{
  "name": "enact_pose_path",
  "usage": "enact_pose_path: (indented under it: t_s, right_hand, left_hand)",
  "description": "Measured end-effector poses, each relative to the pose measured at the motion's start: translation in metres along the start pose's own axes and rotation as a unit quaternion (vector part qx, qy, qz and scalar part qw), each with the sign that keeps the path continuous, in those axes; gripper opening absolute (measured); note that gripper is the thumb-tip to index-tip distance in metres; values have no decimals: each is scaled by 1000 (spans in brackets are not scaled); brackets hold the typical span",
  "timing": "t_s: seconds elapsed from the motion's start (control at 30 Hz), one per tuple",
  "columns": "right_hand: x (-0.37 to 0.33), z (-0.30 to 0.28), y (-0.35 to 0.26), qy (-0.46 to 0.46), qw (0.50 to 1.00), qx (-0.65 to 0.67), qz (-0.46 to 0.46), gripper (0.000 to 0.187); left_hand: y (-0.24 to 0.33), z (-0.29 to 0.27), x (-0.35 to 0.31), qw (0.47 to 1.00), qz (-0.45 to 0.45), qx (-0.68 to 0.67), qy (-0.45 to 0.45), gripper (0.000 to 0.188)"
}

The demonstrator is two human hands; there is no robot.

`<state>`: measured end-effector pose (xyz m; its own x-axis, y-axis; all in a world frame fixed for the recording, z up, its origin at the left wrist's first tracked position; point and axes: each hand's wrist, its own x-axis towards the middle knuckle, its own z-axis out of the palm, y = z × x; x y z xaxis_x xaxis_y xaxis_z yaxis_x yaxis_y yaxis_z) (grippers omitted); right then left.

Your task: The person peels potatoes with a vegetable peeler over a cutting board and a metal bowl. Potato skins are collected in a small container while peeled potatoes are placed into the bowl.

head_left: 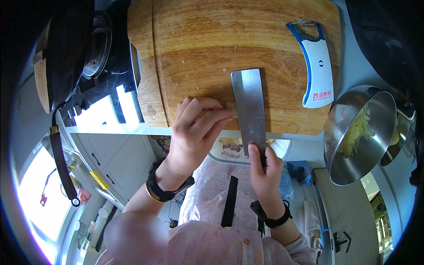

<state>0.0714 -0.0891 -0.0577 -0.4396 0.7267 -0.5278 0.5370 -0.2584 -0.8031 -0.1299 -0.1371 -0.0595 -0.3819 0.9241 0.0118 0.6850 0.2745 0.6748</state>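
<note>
My right hand (267,170) grips the dark handle of a cleaver (251,104), whose broad steel blade stretches away over the front of a wooden cutting board (198,57). Just left of the blade, the fingertips of my left hand (192,126) pinch a small pale yellowish piece of food (231,108) against the board. Its kind is too small and too covered to make out. The piece lies close beside the blade; whether they touch I cannot tell. Tiny pale crumbs are scattered on the wood beyond my hands.
A blue-and-white peeler (319,73) lies at the board's right side. Right of the board, a steel bowl (338,163) holds pale yellow slices (358,132). A pan with a long handle (62,161) sticks out at the left. Below the counter edge is a white basin (216,154).
</note>
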Motion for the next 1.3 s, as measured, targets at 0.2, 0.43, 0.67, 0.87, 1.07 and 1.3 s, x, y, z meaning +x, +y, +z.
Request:
enact_pose_path:
  t_s: [0.2, 0.43, 0.67, 0.87, 1.07, 1.3]
  right_hand:
    - [8, 0, -3, 8, 1000, -14, -1, 25]
    - [12, 4, -1, 29, 1000, -11, 1, 30]
    - [13, 5, -5, 35, 999, -2, 1, 27]
    - [16, 10, -8, 32, 999, 11, 14, 24]
    - [13, 14, -9, 48, 998, -28, 3, 24]
    - [9, 12, -8, 36, 999, -32, -14, 23]
  left_hand:
    - [2, 9, -4, 997, -23, -27, 67, 25]
    - [0, 6, -5, 998, 16, 18, 57, 27]
    - [2, 10, -7, 998, 6, 12, 57, 25]
    - [1, 11, -8, 998, -4, -1, 58, 25]
    - [2, 10, -7, 999, -3, -2, 54, 25]
    - [3, 11, -5, 998, -3, -9, 65, 22]
